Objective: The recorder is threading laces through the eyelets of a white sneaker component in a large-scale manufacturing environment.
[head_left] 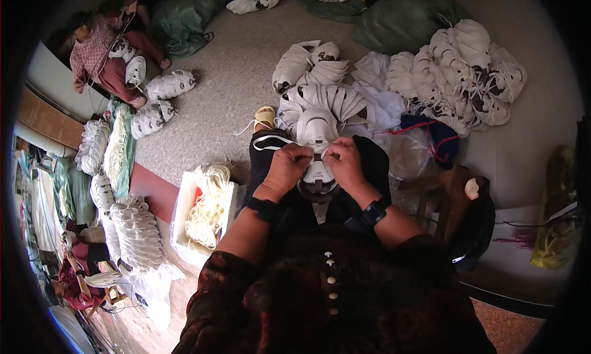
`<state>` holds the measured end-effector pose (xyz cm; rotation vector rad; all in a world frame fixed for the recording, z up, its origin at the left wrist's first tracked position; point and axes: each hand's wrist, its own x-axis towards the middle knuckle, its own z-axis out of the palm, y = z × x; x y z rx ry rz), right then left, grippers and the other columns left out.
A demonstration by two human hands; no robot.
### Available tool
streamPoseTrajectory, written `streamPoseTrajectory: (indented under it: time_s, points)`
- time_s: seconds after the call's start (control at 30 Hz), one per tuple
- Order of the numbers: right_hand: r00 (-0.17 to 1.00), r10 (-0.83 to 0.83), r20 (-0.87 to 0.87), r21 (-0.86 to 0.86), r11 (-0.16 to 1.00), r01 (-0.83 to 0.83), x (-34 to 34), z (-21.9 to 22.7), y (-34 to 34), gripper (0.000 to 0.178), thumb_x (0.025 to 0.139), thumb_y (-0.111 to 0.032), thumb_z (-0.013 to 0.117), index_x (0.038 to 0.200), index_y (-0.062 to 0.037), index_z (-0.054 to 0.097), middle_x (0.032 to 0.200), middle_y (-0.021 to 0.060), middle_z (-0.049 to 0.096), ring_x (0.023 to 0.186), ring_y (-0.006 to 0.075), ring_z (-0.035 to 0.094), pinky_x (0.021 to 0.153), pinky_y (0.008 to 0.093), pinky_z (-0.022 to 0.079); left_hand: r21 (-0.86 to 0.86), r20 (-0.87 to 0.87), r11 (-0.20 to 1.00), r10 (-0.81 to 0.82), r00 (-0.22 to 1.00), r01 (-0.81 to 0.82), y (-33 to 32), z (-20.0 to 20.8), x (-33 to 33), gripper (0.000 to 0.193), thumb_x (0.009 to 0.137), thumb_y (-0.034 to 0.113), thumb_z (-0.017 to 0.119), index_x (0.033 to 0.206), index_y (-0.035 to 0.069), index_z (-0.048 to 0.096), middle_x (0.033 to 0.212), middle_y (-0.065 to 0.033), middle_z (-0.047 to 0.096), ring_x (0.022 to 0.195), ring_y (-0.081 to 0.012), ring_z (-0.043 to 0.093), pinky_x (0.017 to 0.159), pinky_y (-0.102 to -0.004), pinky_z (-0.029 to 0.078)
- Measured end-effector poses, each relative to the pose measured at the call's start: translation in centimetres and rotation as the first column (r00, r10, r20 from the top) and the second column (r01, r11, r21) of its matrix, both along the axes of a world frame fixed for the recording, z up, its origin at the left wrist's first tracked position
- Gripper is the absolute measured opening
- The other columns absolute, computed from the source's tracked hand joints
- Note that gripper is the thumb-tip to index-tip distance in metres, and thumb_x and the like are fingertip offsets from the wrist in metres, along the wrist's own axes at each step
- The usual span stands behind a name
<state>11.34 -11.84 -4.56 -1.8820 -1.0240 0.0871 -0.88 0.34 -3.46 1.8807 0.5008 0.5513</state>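
Note:
A white shoe (316,130) rests between my knees, its toe pointing away from me and its dark-lined opening toward me. My left hand (288,167) is closed in a pinch at the left side of the lacing area. From beside it a white shoelace (268,141) loops out over my dark trouser leg. Opposite, my right hand (345,162) pinches at the shoe's right side, fingertips close to the left ones. What its fingertips grip is too small to make out. Just beyond the shoe lies a row of nested white shoes (335,101).
On my left stands a white box (231,206) of loose cream laces (206,215). Stacked white shoes (458,71) lie at the far right, near green sacks (406,21). A wooden stool (440,200) is at my right. Other people (101,55) sit at the left among shoes.

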Motion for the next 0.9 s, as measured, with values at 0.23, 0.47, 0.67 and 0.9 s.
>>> streamPoseTrajectory:
  time_s: [0.23, 0.47, 0.67, 0.9]
  points:
    - [0.999, 0.025, -0.034, -0.025, 0.999, -0.026, -0.1, 0.2, 0.0, 0.009, 0.062, -0.004, 0.068, 0.069, -0.0067, 0.062, 0.084, 0.0073, 0.053, 0.086, 0.0248, 0.053, 0.074, 0.0337, 0.045, 0.092, 0.018, 0.995, -0.049, 0.999, 0.047, 0.1, 0.0, 0.3, 0.009, 0.07, -0.002, 0.062, 0.079, 0.001, 0.065, 0.077, -0.0106, 0.063, 0.074, -0.0211, 0.062, 0.067, -0.0289, 0.048]
    - [1.0, -0.003, 0.029, -0.019, 1.0, 0.003, 0.0, 0.7, 0.2, 0.006, 0.068, -0.003, 0.067, 0.072, -0.0044, 0.063, 0.083, 0.0096, 0.055, 0.084, 0.0256, 0.054, 0.073, 0.0353, 0.045, 0.064, 0.074, 0.995, 0.074, 0.994, -0.079, -0.1, 0.4, -0.5, 0.008, 0.07, -0.004, 0.059, 0.076, 0.0, 0.062, 0.07, -0.0112, 0.06, 0.068, -0.0217, 0.061, 0.063, -0.0289, 0.047]
    - [0.986, -0.053, -0.156, 0.096, 0.993, 0.068, 1.9, 0.9, -0.7, 0.005, 0.07, -0.003, 0.067, 0.07, -0.0008, 0.062, 0.069, 0.0081, 0.057, 0.059, 0.0185, 0.056, 0.057, 0.0278, 0.044, -0.344, 0.032, 0.924, 0.189, 0.982, -0.166, 1.7, 0.3, -2.1, 0.007, 0.082, 0.0, 0.053, 0.077, 0.002, 0.058, 0.067, 0.0013, 0.054, 0.058, -0.0064, 0.048, 0.056, -0.021, 0.041]
    - [0.879, 0.084, -0.47, 0.222, 0.975, 0.026, 0.9, 1.9, -0.5, 0.008, 0.075, -0.001, 0.065, 0.069, 0.0025, 0.06, 0.068, 0.003, 0.061, 0.059, 0.0027, 0.049, 0.054, 0.0206, 0.041, 0.243, -0.144, 0.97, 0.033, 0.989, 0.003, -0.2, 1.9, -0.2, 0.012, 0.072, 0.007, 0.066, 0.081, 0.002, 0.061, 0.081, -0.0107, 0.057, 0.068, -0.023, 0.059, 0.062, -0.0325, 0.048]
